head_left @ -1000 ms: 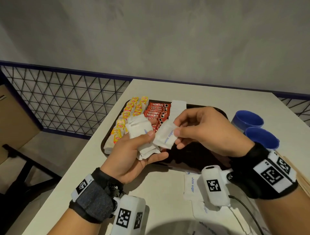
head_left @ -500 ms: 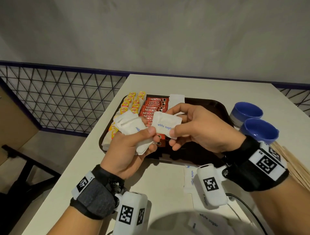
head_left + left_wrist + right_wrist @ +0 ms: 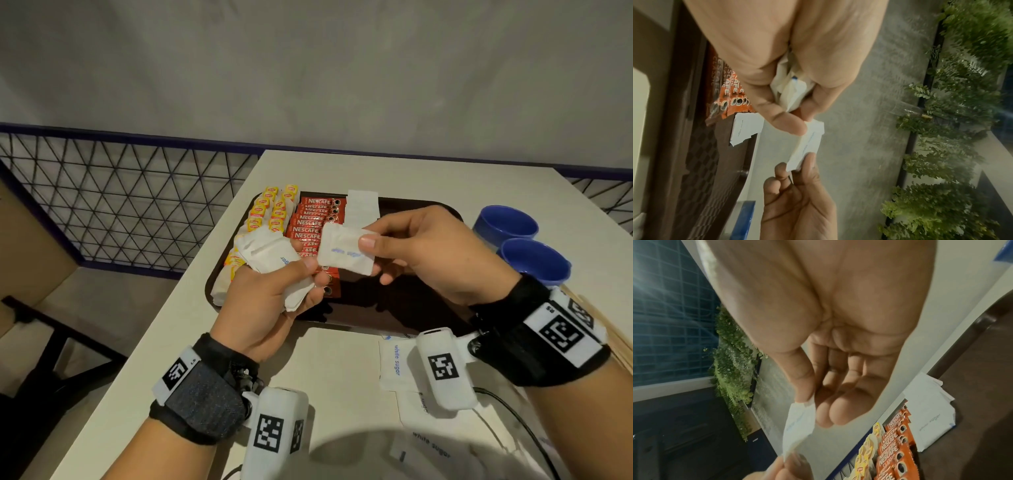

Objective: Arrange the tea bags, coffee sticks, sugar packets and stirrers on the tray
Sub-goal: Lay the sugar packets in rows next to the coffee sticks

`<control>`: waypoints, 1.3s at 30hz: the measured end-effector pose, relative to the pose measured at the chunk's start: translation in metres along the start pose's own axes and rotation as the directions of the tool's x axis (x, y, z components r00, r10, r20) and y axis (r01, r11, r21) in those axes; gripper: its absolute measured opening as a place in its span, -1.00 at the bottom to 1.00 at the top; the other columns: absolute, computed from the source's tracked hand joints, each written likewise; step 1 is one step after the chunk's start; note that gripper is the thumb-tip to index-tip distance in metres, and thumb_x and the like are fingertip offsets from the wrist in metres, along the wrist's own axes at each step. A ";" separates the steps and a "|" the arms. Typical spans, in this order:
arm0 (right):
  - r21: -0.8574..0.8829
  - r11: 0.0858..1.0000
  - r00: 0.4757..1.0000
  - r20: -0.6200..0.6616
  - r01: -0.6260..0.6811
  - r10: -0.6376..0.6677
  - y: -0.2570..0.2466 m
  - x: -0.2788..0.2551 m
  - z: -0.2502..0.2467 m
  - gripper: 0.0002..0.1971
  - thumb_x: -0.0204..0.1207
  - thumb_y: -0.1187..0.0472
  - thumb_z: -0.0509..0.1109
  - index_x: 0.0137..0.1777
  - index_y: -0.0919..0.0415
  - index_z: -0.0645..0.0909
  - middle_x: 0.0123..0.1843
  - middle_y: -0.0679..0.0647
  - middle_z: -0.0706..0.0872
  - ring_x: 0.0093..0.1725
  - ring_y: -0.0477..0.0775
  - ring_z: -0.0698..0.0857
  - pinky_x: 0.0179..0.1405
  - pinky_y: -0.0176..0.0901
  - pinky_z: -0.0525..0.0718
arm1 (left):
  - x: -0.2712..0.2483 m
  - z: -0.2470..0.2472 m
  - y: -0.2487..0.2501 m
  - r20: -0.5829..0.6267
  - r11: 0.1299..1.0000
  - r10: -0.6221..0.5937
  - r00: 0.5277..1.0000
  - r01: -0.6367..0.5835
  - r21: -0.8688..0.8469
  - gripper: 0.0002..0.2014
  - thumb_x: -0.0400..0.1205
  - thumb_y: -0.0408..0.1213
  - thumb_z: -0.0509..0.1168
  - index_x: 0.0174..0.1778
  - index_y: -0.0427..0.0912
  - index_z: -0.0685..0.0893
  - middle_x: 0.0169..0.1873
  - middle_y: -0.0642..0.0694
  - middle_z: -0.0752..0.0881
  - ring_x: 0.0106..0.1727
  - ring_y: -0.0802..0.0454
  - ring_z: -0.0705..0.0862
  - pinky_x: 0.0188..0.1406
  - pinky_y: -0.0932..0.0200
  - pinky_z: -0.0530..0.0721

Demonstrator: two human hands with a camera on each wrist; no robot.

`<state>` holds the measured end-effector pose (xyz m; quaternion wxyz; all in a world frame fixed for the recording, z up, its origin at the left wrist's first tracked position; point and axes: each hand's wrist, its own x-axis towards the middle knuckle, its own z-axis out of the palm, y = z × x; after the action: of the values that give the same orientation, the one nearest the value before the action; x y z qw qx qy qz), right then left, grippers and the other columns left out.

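A bunch of white sugar packets point(image 3: 270, 260) is gripped in the left hand point(image 3: 263, 301), whose fingers are curled round it, above the near left part of the dark tray point(image 3: 421, 308). A single sugar packet point(image 3: 346, 255) is pinched at its right end between the thumb and fingers of the right hand point(image 3: 435, 253); its left end is met by the left thumb and forefinger, so that the packet is held between both hands over the middle of the tray. In the left wrist view the same single packet point(image 3: 807, 144) is seen spanning the gap from the left thumb to the right fingertips point(image 3: 783, 170), and in the right wrist view it point(image 3: 799, 423) is shown hanging from the right thumb.

On the tray, yellow tea bags point(image 3: 270, 212) are laid in rows along the far left side, red coffee sticks point(image 3: 313, 222) are lined just beside them to the right, and a small stack of sugar packets on the tray point(image 3: 361, 209) is placed just right of the sticks at the far edge. More loose sugar packets point(image 3: 394, 365) are left on the table point(image 3: 335, 370) near the tray's near edge, partly hidden under the right wrist. Two blue cups point(image 3: 520, 246) are set to the right of the tray, and wooden stirrers point(image 3: 613, 329) are seen at the right edge, beyond the right wrist.
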<state>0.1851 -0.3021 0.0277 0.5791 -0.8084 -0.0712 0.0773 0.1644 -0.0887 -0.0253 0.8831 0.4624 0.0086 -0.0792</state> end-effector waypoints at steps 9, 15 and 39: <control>-0.206 0.966 0.987 -0.080 -0.153 0.139 0.008 0.059 -0.024 -0.91 0.53 0.31 0.63 0.00 0.28 0.85 -0.09 0.18 0.90 -0.28 0.05 0.81 -0.19 -0.09 0.85 | 0.002 0.000 0.005 -0.125 0.994 -0.073 0.989 0.062 -0.087 -0.90 0.67 -0.33 0.42 0.08 -0.15 0.72 -0.11 -0.20 0.77 -0.21 -0.10 0.81 -0.31 0.14 0.82; -0.351 0.903 0.967 -0.031 -0.247 0.253 0.028 0.093 -0.015 -0.88 0.53 0.41 0.61 0.03 0.41 0.80 -0.10 0.30 0.89 -0.33 0.05 0.83 -0.21 -0.09 0.88 | 0.002 0.000 0.006 -0.118 0.994 -0.072 0.990 0.061 -0.091 -0.94 0.65 -0.37 0.42 0.00 -0.16 0.72 -0.08 -0.22 0.76 -0.20 -0.10 0.82 -0.24 0.11 0.80; -0.554 0.813 0.983 -0.131 -0.177 0.125 -0.001 0.092 -0.019 -0.76 0.62 0.01 0.56 0.00 0.20 0.74 -0.08 0.16 0.86 -0.27 0.05 0.86 -0.23 -0.10 0.87 | 0.001 0.000 0.009 0.001 0.957 -0.131 0.991 0.127 -0.261 -0.60 0.65 -0.59 0.13 0.41 -0.36 0.57 0.10 -0.41 0.76 0.05 -0.53 0.82 0.11 -0.35 0.78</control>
<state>0.2790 -0.3003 0.0304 0.3092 -0.9489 -0.0007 0.0627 0.1663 -0.0836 -0.0183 0.9291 0.3413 0.0562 -0.1309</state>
